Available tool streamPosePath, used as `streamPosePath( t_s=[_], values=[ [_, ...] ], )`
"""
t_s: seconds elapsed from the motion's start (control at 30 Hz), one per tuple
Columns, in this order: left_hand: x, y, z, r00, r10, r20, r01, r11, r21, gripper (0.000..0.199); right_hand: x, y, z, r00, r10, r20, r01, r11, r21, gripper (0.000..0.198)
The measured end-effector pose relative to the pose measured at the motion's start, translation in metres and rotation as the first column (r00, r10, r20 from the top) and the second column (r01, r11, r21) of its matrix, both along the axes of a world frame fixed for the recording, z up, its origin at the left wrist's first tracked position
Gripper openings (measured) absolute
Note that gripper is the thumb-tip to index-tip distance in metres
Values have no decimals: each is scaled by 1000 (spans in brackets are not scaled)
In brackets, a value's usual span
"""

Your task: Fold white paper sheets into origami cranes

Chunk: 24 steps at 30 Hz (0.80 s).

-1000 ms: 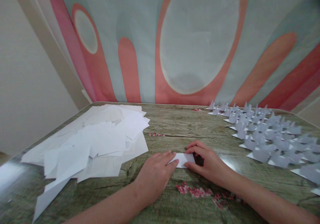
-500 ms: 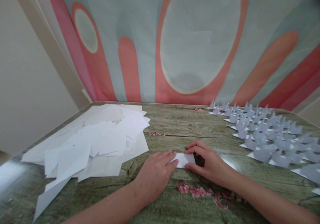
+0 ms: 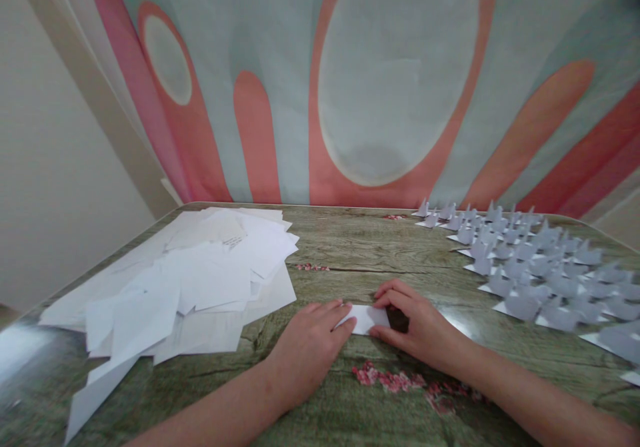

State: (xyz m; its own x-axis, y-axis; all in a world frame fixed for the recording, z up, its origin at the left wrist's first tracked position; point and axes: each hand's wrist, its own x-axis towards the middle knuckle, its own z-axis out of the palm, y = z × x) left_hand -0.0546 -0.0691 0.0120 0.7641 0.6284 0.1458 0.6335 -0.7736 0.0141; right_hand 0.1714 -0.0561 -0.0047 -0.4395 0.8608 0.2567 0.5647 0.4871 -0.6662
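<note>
A small folded piece of white paper lies on the table between my two hands. My left hand rests over its left end, the fingers close together and pressing on it, with the thumb near the lower edge. That end is hidden under the fingers. From the other side, my right hand grips the right end, its curved fingers at the far edge and thumb at the near edge. A dark gap shows between that thumb and the fingers.
To the left spreads a loose pile of white paper sheets, some overhanging others. Rows of folded white paper figures with upright points stand at the right. The wood-patterned table has pink flower prints. A patterned wall covering rises behind it.
Both hands keep the same hold on the folded paper. The whole view has shifted very slightly.
</note>
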Motion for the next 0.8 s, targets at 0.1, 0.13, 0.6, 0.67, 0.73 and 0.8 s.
streamPosePath(
  t_s=[0.1, 0.13, 0.6, 0.67, 0.73, 0.8],
  values=[
    [0, 0, -1, 1000, -4, 4, 4, 1000, 11, 30, 0, 0, 0, 1000, -1, 2, 1, 1000, 16, 21],
    [0, 0, -1, 1000, -5, 6, 5, 1000, 14, 29, 0, -1, 0, 1000, 2, 3, -2, 1000, 22, 21],
    [0, 2, -6, 999, -5, 48, 2, 999, 48, 25, 0, -6, 7, 999, 23, 43, -22, 1000, -14, 23],
    [-1, 2, -6, 999, -3, 42, 1, 999, 41, 26, 1, -6, 8, 999, 27, 42, -25, 999, -28, 23],
    [-1, 1, -4, 999, -11, 33, 10, 999, 36, 27, 1, -5, 8, 999, 28, 38, -27, 999, -34, 23],
    [-1, 1, -3, 999, -26, 23, 25, 999, 32, 27, 1, -6, 9, 999, 28, 37, -27, 999, -36, 23]
  ],
)
